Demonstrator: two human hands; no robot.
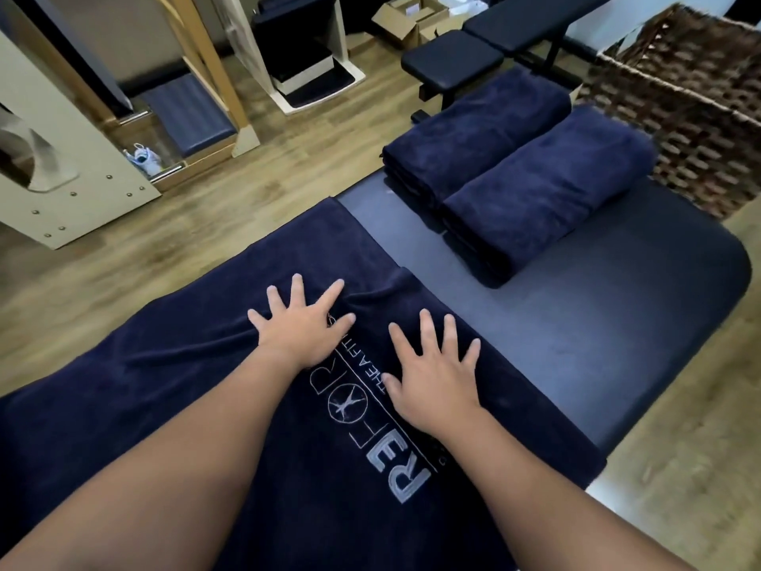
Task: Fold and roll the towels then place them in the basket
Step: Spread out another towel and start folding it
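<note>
The near end of the spread towel [206, 405] runs out of the bottom and left edges of the view, so I cannot see its full outline. My forearms cover part of it too. The pale stitched lettering [370, 438] on it lies sideways to me and is partly under my hands, so I can only make out some large letters and a round emblem. The basket [692, 117] is cut off by the top right corner; I see its woven brown wall and rim but nothing of its inside.

Both my hands lie flat on the spread towel with fingers straight and fanned apart, gripping nothing. My left hand [302, 327] presses near a ridge of wrinkles in the cloth, its thumb just touching the lettering. My right hand [432, 368] rests just beside it, close to the towel's right edge, with its thumb over the small line of text.

I count three dark blue towels. One is the towel opened out on the padded dark worktop [617, 315] under my hands. The other two are folded towels [514, 171], lying side by side and touching at the far end of the worktop, just next to the one basket, which stands beyond them to the right. Past them stands a black bench [473, 47] on the wooden floor [103, 290].
</note>
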